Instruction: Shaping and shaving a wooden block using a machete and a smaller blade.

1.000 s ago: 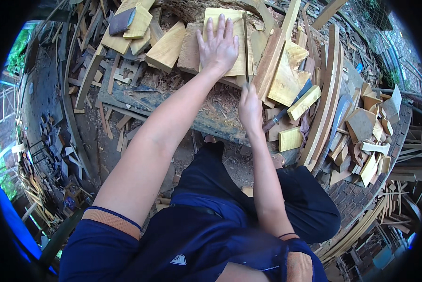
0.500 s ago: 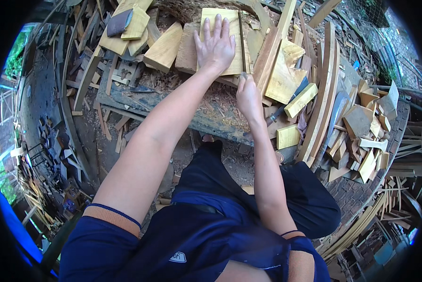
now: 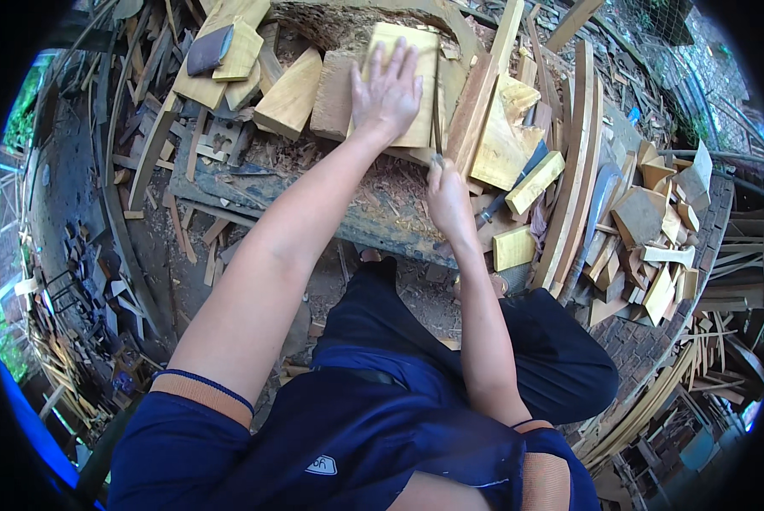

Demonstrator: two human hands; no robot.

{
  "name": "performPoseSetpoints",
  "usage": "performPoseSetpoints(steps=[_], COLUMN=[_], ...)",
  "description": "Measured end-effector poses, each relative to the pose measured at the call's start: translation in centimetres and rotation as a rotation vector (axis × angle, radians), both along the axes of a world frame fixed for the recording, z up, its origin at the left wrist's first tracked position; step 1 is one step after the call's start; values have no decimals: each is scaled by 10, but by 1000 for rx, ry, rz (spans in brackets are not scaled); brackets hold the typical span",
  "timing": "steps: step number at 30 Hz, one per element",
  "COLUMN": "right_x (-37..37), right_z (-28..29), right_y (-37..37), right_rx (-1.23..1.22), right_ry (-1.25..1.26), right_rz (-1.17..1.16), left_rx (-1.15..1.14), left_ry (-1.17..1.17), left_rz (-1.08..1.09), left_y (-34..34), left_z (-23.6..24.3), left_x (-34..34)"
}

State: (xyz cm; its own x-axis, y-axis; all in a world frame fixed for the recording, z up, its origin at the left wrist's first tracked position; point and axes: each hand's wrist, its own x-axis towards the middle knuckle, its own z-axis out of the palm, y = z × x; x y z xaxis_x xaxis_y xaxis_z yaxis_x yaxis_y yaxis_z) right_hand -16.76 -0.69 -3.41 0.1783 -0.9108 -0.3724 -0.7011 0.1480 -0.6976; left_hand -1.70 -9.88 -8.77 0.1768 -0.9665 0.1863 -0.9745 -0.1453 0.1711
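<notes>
Pale yellow wood, a flat rectangular board (image 3: 425, 111), lies ahead of me near the twelve o'clock rim of my view, on a rougher brown block (image 3: 331, 95) that shows at its nine o'clock side. My left hand (image 3: 387, 95) is open, palm down on the board, fingers slightly spread and pointing toward twelve. My right hand (image 3: 450, 192) is closed around the near end of a slender dark tool (image 3: 438, 102), just beyond the board's five o'clock corner. The tool runs from my fist toward twelve, along the board's three o'clock side; whether it touches the wood, I cannot tell.

Measured from the board, a long tan beam (image 3: 471, 115) lies near at three o'clock. At four come a broad yellow piece (image 3: 497, 153) and, past it, a small yellow block (image 3: 535, 181) beside a dark blade (image 3: 531, 158). Farther out at four is a heap of offcuts (image 3: 642, 217). At nine sits a thick yellow chunk (image 3: 288, 94). Toward six, a worn grey bench (image 3: 237, 192) separates the board from my dark trousers (image 3: 373, 315).
</notes>
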Motion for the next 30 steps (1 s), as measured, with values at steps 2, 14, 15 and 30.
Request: performPoseSetpoints(steps=[2,14,15,30], right_x=[-7,21,21,6], right_z=[1,-11,-12,-26], right_y=[15,-1,0,-22], right_rx=[84,29,31,-97], right_ry=[25,-41,-35,131], right_rz=[-37,-144,-149,-54], left_rx=[23,-53,-38,-100], left_ry=[2,-5,-8,87], left_rz=[-57,-38,-50,73], left_y=[2,-2,-2,-8], left_z=[2,-1,0,-10], left_x=[-2,-1,-1,-9])
